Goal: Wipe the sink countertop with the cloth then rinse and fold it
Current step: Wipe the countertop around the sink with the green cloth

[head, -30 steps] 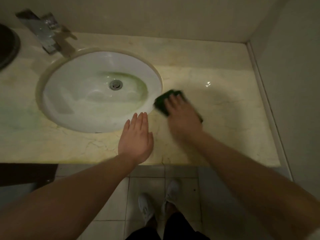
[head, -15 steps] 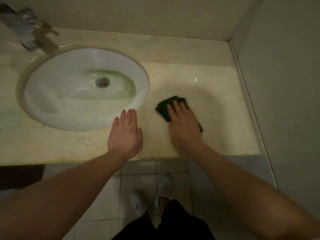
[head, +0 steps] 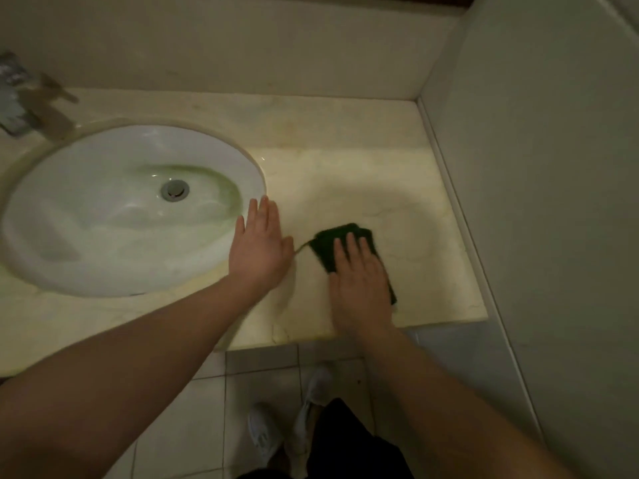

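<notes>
Showing a blurred metal faucet (head: 14, 98) at the far upper left edge of the frame. Running a plain beige back wall (head: 242, 39) across the top, meeting a pale side wall (head: 553, 167) filling the right. Laying light floor tiles (head: 193, 426) along the bottom centre, carrying two white shoes (head: 264, 437) side by side, partly overlapping dark clothing (head: 345, 444) at the lower edge.
</notes>
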The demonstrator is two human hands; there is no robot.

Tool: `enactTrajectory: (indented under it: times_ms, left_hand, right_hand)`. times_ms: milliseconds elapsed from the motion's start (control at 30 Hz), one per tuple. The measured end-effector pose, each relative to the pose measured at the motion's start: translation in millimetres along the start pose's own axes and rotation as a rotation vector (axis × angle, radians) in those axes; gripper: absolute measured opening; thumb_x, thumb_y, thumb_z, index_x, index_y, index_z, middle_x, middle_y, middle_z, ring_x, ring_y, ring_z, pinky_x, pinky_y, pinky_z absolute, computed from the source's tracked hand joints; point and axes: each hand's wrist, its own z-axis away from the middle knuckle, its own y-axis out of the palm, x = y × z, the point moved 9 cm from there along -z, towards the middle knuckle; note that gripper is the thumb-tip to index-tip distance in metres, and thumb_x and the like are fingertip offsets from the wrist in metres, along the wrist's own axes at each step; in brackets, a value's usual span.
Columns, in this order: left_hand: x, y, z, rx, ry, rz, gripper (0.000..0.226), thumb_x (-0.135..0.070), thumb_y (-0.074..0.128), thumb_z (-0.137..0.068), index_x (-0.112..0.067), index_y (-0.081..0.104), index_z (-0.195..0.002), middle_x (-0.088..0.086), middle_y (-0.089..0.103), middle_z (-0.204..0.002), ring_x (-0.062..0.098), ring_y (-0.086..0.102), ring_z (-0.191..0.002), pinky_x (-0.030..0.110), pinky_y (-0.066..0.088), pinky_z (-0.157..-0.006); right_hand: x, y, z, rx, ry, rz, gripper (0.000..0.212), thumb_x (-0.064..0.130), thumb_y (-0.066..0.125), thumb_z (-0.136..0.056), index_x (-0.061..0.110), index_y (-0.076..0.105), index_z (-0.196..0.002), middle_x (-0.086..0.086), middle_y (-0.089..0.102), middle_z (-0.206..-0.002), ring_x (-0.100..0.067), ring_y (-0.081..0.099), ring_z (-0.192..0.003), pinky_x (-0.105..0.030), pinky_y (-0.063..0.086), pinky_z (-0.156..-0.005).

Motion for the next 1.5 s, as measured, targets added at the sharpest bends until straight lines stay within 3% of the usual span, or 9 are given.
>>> enactTrajectory:
  times_ms: [167, 333, 533, 700, 933, 1100, 1200, 1367, 1500]
  left_hand:
    - [4.1, 9.3, -15.7, 0.015, -0.027, -0.025, 0.072, -0.042, 0.022, -0.095, -0.004, 0.000, -0.153, 0.013, -0.004, -0.162, 0.025, -0.006, -0.149, 0.043, 0.007, -0.121]
    - [-2.0, 15.2, -15.9, 0.010, -0.013, 0.009, 0.072, -0.039, 0.026, -0.095, -0.002, 0.005, -0.153, 0.015, 0.002, -0.162, 0.025, -0.001, -0.150, 0.041, 0.013, -0.121]
    - [3.3, 16.8, -29.5, 0.013, -0.003, -0.024, 0.072, -0.043, 0.021, -0.095, -0.004, 0.004, -0.153, 0.014, 0.000, -0.162, 0.024, -0.002, -0.150, 0.040, 0.012, -0.121]
    - [7.4, 20.7, -26.5, 0.012, -0.020, -0.048, 0.072, -0.039, 0.028, -0.095, 0.000, 0.007, -0.152, 0.018, 0.006, -0.161, 0.028, 0.005, -0.149, 0.044, 0.019, -0.119]
    - [0.9, 19.9, -28.7, 0.020, -0.014, -0.021, 0.072, -0.040, 0.027, -0.094, -0.001, 0.009, -0.152, 0.017, 0.004, -0.161, 0.026, 0.003, -0.150, 0.042, 0.017, -0.120]
    - [3.1, 23.7, -24.7, 0.034, -0.034, 0.007, 0.071, -0.040, 0.025, -0.095, -0.004, 0.005, -0.153, 0.011, -0.005, -0.160, 0.024, -0.003, -0.149, 0.042, 0.015, -0.121]
    - [3.2, 16.0, -22.6, -0.033, -0.039, 0.049, 0.069, -0.037, 0.031, -0.095, -0.002, 0.011, -0.152, 0.013, 0.005, -0.159, 0.024, 0.003, -0.150, 0.042, 0.019, -0.120]
    - [-4.0, -1.2, -32.4, -0.115, -0.016, 0.204, 0.071, -0.030, 0.038, -0.095, -0.007, 0.006, -0.154, 0.007, 0.002, -0.162, 0.016, -0.009, -0.149, 0.037, 0.011, -0.121]
    - [-31.0, -42.3, -97.7, -0.206, 0.023, 0.439, 0.061, -0.020, 0.028, -0.091, -0.005, 0.023, -0.150, 0.013, 0.023, -0.158, 0.022, 0.010, -0.148, 0.035, 0.016, -0.120]
  right_hand:
    - [-125.8, -32.4, -51.5, -0.080, 0.329, 0.043, 0.059, 0.029, 0.030, -0.099, 0.007, 0.017, -0.152, -0.017, 0.020, -0.159, -0.033, 0.017, -0.147, -0.045, 0.019, -0.119]
    - [-149.7, -42.6, -152.6, -0.055, 0.370, 0.028, 0.060, 0.031, 0.030, -0.099, 0.009, 0.014, -0.153, -0.015, 0.014, -0.161, -0.033, 0.013, -0.147, -0.046, 0.017, -0.119]
    - [-15.0, -43.2, -267.2, -0.054, -0.090, 0.023, 0.062, 0.025, 0.034, -0.092, 0.013, 0.021, -0.152, -0.013, 0.020, -0.160, -0.034, 0.018, -0.146, -0.046, 0.021, -0.117]
    - [56.8, -12.2, -141.0, 0.089, -0.563, 0.009, 0.062, 0.028, 0.040, -0.089, 0.018, 0.031, -0.149, -0.008, 0.028, -0.158, -0.028, 0.023, -0.145, -0.045, 0.023, -0.117]
    - [-91.9, -39.9, -220.8, -0.018, 0.095, 0.009, 0.062, 0.023, 0.038, -0.093, 0.013, 0.022, -0.152, -0.014, 0.021, -0.159, -0.032, 0.018, -0.146, -0.045, 0.022, -0.117]
    - [68.1, -13.0, -187.2, 0.058, -0.396, 0.022, 0.063, 0.028, 0.036, -0.088, 0.013, 0.029, -0.149, -0.013, 0.029, -0.157, -0.034, 0.025, -0.144, -0.045, 0.027, -0.114]
    - [71.9, -13.2, -155.2, 0.089, -0.584, -0.010, 0.059, 0.029, 0.041, -0.091, 0.020, 0.032, -0.149, -0.007, 0.029, -0.157, -0.027, 0.024, -0.145, -0.042, 0.023, -0.117]
    - [-17.0, -29.4, -204.3, 0.017, -0.113, -0.049, 0.063, 0.031, 0.031, -0.095, 0.016, 0.012, -0.153, -0.007, 0.010, -0.162, -0.026, 0.009, -0.149, -0.040, 0.010, -0.120]
    - [32.8, -18.2, -253.7, 0.216, -0.090, -0.378, 0.060, 0.037, 0.017, -0.100, 0.011, 0.011, -0.153, -0.009, 0.012, -0.161, -0.026, 0.009, -0.149, -0.039, 0.009, -0.121]
